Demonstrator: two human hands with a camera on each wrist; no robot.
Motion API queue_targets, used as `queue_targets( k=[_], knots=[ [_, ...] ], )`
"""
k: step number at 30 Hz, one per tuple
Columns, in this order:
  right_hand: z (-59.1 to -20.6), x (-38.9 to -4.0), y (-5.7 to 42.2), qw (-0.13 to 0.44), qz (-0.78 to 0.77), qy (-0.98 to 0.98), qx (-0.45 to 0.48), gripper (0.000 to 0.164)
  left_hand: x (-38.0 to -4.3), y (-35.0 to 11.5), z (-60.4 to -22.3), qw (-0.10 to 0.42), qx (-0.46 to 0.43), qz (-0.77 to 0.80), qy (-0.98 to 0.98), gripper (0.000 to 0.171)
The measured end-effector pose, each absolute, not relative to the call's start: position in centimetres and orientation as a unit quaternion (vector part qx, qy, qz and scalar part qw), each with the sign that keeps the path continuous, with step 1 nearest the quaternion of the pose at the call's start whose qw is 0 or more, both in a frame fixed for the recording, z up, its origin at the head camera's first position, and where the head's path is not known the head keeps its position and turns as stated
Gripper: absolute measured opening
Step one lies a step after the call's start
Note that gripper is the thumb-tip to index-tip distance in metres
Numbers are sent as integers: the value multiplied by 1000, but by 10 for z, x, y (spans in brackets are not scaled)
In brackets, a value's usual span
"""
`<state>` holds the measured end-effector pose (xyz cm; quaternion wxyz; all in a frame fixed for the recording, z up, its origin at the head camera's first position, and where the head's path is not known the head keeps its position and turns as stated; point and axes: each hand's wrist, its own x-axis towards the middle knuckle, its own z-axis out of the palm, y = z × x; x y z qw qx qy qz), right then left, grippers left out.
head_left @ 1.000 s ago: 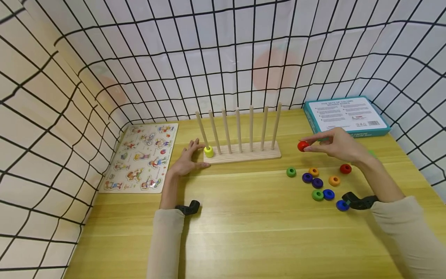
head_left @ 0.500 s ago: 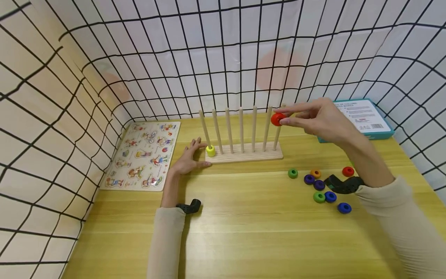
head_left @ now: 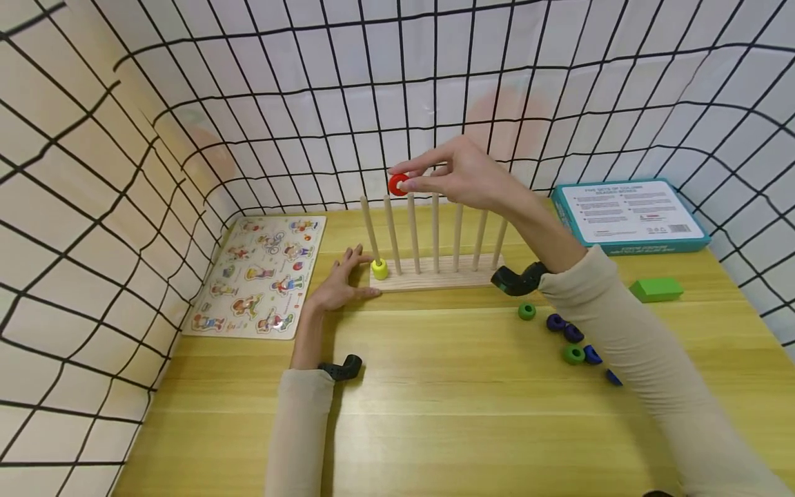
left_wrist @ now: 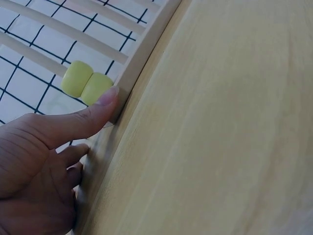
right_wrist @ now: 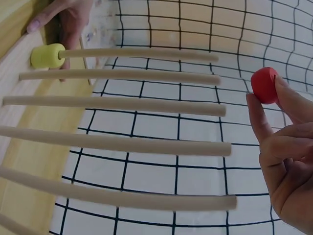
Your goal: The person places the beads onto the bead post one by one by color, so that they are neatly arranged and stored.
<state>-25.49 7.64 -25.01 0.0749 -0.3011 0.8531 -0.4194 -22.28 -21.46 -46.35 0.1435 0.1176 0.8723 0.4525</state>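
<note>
seven pale round wooden pegs [head_left: 435,235] stood in a flat pale wood base [head_left: 428,280], w/ two rounded yellow beads [head_left: 379,269] at the foot of the leftmost peg. bare r hand [head_left: 468,176] pinched one rounded red bead [head_left: 398,184] btwn thumb and fingertip, off the pegs, near the tips of the 2nd and 3rd; can't tell which it lined up w/, nor which way its hole faced. bare l hand [head_left: 337,286] had fingers spread about the base's left end, thumb touching it.

likeliest trouble: a tip-only pinch on a curved bead cd slip, and the bead wd prob bounce and roll. if its hole sat askew to a peg, the rim cd snag and tip the base, esp. as only the left end had a hand on it. the black wrist camera [head_left: 520,279] on the r arm, near the rightmost pegs in the head view, might've bumped one. loose blue ring beads [head_left: 593,355] were partly hidden by the beige r sleeve [head_left: 646,359]; a low forearm cd scatter them.
</note>
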Motion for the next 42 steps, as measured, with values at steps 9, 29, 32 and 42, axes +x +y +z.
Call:
queue_targets(
  k=[9,29,32,42],
  knots=[
    [-254,-275,60,108,-369,856,-345,30,-223,-212,-467,146,114,445,876,73],
    [-244,-293,48,217,-330,852,-343,30,-225,-214,-468,135,119,446,877,71],
    [-245,-293,48,212,-331,852,-346,30,-225,-214,-467,137,118,446,877,71],
    [-249,-296,48,203,-333,845,-367,32,-225,-215,-465,141,113,447,876,71]
  ],
)
